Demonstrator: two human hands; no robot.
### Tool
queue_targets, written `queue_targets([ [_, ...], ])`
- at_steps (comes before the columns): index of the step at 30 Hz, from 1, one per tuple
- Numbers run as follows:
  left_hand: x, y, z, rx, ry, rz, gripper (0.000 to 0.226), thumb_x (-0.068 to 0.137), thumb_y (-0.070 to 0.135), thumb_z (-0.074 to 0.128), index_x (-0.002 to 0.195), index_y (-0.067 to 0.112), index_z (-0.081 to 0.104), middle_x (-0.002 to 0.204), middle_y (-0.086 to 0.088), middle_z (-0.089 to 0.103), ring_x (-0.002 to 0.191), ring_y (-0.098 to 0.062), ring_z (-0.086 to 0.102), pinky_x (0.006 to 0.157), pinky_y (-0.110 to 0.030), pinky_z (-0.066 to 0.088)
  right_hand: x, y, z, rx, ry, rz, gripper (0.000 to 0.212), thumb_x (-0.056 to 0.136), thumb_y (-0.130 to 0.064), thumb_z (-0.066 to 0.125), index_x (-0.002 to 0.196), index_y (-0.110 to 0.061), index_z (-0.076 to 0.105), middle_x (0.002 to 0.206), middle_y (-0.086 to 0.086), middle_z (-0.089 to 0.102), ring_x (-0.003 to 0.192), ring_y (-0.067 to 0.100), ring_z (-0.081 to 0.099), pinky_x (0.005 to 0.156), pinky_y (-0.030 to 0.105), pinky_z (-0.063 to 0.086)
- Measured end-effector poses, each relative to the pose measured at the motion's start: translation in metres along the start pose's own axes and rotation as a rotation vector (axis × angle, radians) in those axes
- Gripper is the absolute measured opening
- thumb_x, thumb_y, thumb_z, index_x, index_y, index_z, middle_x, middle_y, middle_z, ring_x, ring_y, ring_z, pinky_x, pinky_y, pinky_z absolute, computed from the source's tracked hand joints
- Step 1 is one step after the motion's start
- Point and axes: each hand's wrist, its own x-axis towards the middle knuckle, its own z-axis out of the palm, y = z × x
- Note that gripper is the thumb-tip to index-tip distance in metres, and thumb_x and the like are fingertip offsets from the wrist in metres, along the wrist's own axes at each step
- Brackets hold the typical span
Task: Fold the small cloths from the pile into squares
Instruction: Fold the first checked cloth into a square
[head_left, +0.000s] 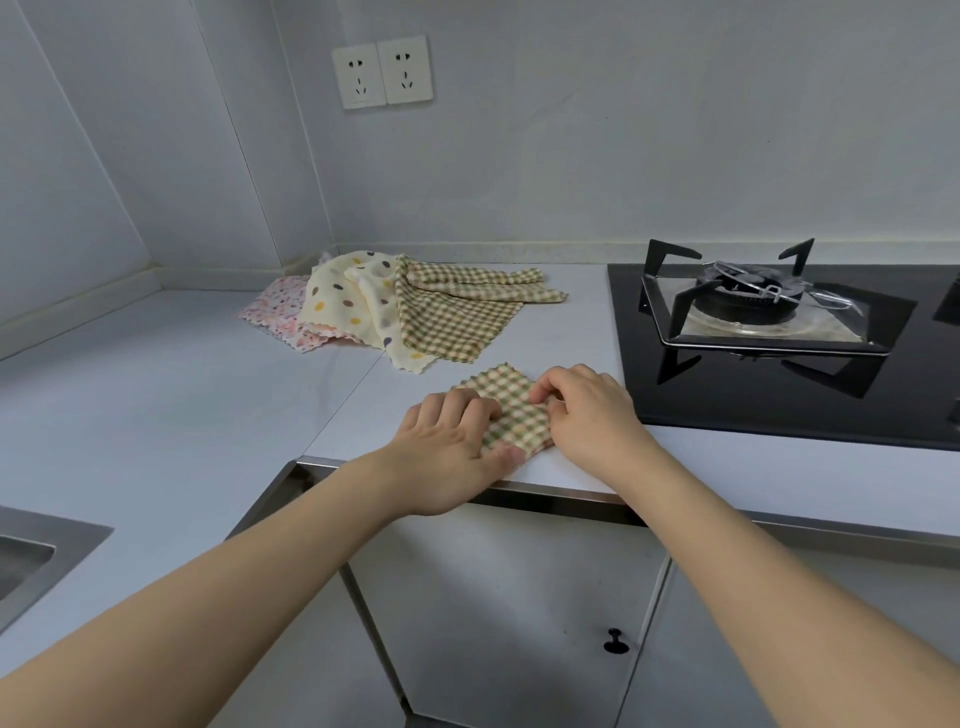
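Both hands work a folded checked cloth (511, 410) on the counter (182, 395): left hand (447, 441) presses it with curled fingers, right hand (582, 410) pinches its edge.

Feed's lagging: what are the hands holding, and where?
Both hold the folded checked cloth: left hand on its left side, right hand pinching its right edge.

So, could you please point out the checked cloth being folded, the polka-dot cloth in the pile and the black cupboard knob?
checked cloth (511, 410): head view, its middle, between the hands.
polka-dot cloth (337, 301): head view, its flat left part.
cupboard knob (616, 642): head view, its head.
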Motion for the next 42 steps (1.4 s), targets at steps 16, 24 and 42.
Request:
queue_targets([
  [16, -0.046, -0.029, -0.015, 0.142, 0.274, 0.184, 0.037, 0.086, 0.042, 0.031, 0.102, 0.02, 0.057, 0.096, 0.005, 0.057, 0.087, -0.018, 0.057, 0.069, -0.035, 0.052, -0.021, -0.036, 0.005, 0.384, -0.002, 0.07, 0.034, 0.095, 0.0, 0.04, 0.09, -0.025, 0.062, 0.111, -0.005, 0.049, 0.08, 0.003, 0.05, 0.059, 0.009, 0.037],
  [24, -0.051, -0.031, -0.013, 0.127, 0.225, 0.185, 0.043, 0.077, 0.024, 0.034, 0.113, 0.018, 0.056, 0.108, 0.004, 0.06, 0.097, -0.019, 0.057, 0.075, -0.037, 0.052, -0.029, -0.041, 0.007, 0.304, 0.025, 0.064, 0.031, 0.098, -0.004, 0.035, 0.097, -0.022, 0.061, 0.11, -0.006, 0.044, 0.081, -0.001, 0.049, 0.06, 0.008, 0.035],
  [42, -0.01, -0.008, -0.041, -0.506, 0.227, -0.19, 0.041, 0.091, 0.004, 0.036, 0.121, 0.017, 0.061, 0.128, 0.0, 0.058, 0.106, -0.017, 0.056, 0.084, -0.024, 0.044, -0.025, -0.027, -0.017, 0.45, 0.028, 0.187, 0.038, 0.088, 0.007, 0.04, 0.094, -0.025, 0.062, 0.114, 0.0, 0.055, 0.079, 0.008, 0.051, 0.057, 0.016, 0.035],
])
